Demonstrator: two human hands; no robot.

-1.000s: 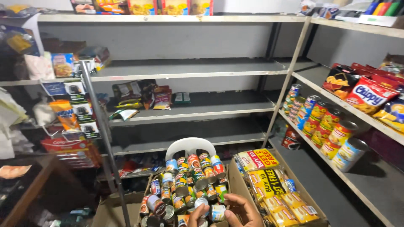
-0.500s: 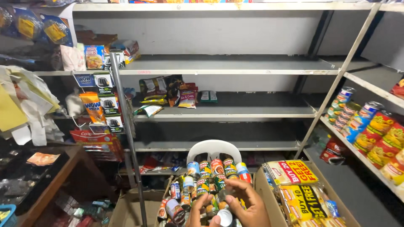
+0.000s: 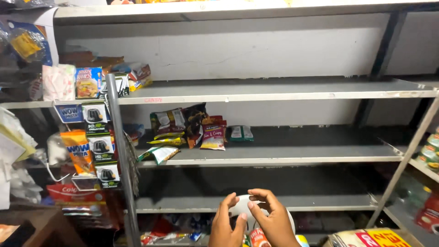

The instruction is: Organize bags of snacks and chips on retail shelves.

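We see a can (image 3: 259, 238) with a red label low at the frame's bottom edge, below and in front of the grey metal shelf (image 3: 274, 158). Our right hand (image 3: 274, 219) curls around its top; our left hand (image 3: 227, 225) closes beside it, touching. A white chair back (image 3: 242, 206) stands behind them. The shelf's right half lies bare beside snack packets (image 3: 192, 130).

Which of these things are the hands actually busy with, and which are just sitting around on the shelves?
In hand:
- left hand and right hand, raised together, fingertips on a small white-topped can
- cans just below the hands

Just lying about:
- snack packets on the middle shelf
- hanging sachets on the metal post
- boxes on the upper shelf
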